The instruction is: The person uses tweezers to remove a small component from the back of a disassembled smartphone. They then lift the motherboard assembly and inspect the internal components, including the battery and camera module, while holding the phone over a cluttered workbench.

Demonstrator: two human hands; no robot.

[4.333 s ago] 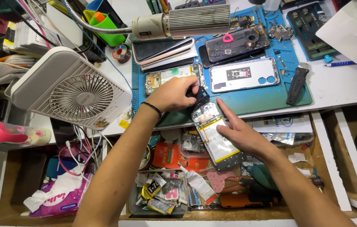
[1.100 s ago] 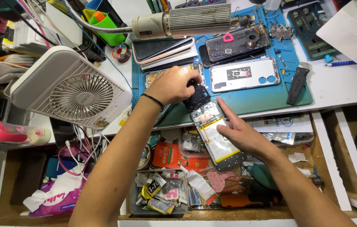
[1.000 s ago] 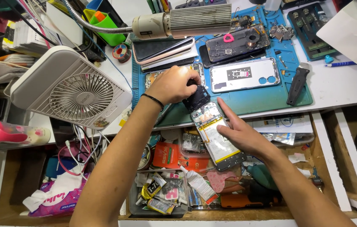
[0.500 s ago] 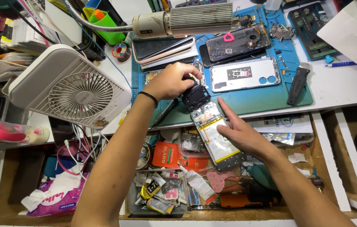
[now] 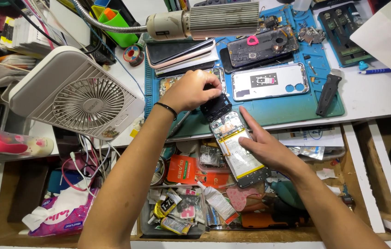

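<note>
Bench: my white worktop (image 5: 379, 94) carries a blue repair mat (image 5: 287, 108), with an open drawer (image 5: 214, 230) of tubes and scraps below.
Around: a white fan (image 5: 78, 94) sits left; a lamp head (image 5: 204, 20) hangs over stacked phones.
Opened phone (image 5: 239, 147): it lies over the bench edge (battery side up).
Left hand (image 5: 191, 90): my fingers pinch a black cover piece (image 5: 215, 107) at the phone's top.
Right hand (image 5: 269, 147): it lies flat, fingers spread, pressing the phone down.
</note>
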